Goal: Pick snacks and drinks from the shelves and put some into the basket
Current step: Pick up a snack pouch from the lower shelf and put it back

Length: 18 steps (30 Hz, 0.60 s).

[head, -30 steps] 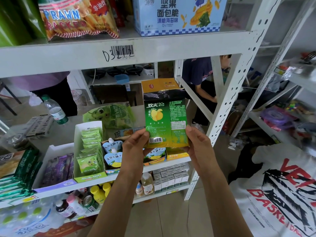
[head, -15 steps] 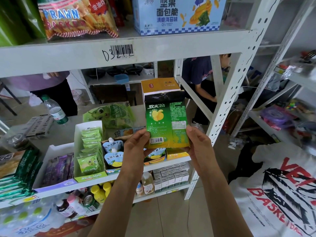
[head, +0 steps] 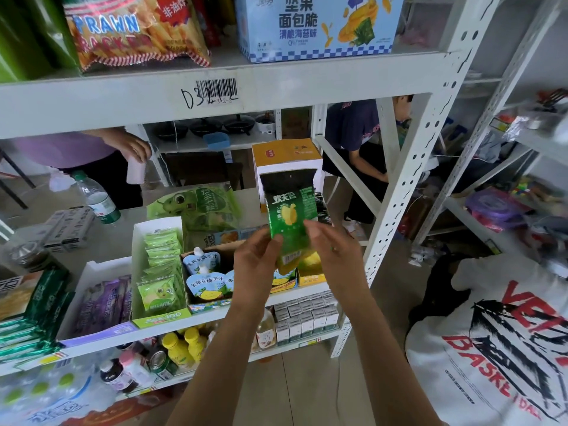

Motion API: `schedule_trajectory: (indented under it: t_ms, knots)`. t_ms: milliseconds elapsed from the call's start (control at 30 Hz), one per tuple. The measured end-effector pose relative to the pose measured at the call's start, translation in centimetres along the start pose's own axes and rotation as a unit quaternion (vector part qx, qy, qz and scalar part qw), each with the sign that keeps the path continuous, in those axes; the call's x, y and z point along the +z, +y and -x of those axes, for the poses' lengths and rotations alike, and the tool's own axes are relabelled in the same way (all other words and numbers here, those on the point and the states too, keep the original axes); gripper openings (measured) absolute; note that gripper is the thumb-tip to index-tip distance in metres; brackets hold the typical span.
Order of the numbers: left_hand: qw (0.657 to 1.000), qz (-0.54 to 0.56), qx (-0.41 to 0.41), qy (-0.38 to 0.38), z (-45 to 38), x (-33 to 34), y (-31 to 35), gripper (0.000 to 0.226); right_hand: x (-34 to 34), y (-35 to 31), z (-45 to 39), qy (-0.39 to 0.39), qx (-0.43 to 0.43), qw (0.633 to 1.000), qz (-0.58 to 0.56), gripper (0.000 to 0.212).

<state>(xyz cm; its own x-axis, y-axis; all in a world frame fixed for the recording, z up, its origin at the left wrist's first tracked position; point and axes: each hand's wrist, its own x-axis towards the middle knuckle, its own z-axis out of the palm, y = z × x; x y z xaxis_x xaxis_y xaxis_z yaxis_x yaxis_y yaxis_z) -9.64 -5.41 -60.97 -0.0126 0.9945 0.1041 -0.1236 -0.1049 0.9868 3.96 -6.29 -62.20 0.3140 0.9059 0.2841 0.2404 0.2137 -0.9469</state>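
A green snack packet (head: 290, 215) with a yellow fruit picture and a black top stands upright in front of the middle shelf. My left hand (head: 256, 269) pinches its lower left edge. My right hand (head: 333, 253) grips its lower right side with curled fingers. The packet is turned partly edge-on to me. No basket is in view.
White metal shelves (head: 215, 93) hold snack boxes, green sachets (head: 159, 272), juice pouches (head: 204, 279) and bottles below. An orange-topped box (head: 284, 155) stands behind the packet. Two people (head: 359, 139) are behind the shelves. A person in a white printed shirt (head: 498, 348) is at lower right.
The packet has been lowered and turned, so its face now looks narrower. Both hands moved down and closer together with it. The person at the back left brought a hand into view.
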Motion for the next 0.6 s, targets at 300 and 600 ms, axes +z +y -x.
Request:
schedule_trajectory:
  t_ms: [300,600]
  knots:
    - [0.976,-0.138,0.116,-0.121,0.0,1.3,-2.3,0.039,-0.2,1.1,-0.8,-0.034,0.023,0.996,-0.075,0.007]
    - [0.979,-0.197,-0.017,-0.049,-7.9,1.7,-3.8,0.035,-2.3,6.3,-5.0,-0.021,0.090,0.995,-0.026,0.011]
